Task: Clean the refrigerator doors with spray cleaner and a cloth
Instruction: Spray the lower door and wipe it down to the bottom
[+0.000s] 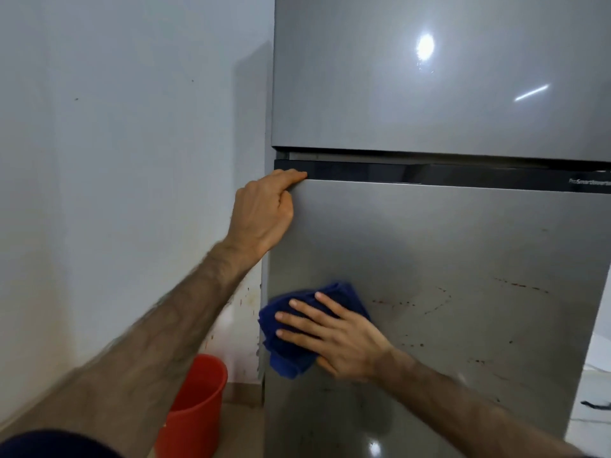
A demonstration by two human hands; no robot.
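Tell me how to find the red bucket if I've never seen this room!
Find the tall grey refrigerator beside the pale wall. Look down to the floor at its lower left corner, under the person's left arm. The bucket stands there, the only bright red thing in sight.

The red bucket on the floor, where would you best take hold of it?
Probably by the rim, coming from above. The red bucket stands upright on the floor between wall and fridge, mouth open upward, so the top edge is the free part. No handle shows. The left arm hides its near side, so reach down over the far rim.
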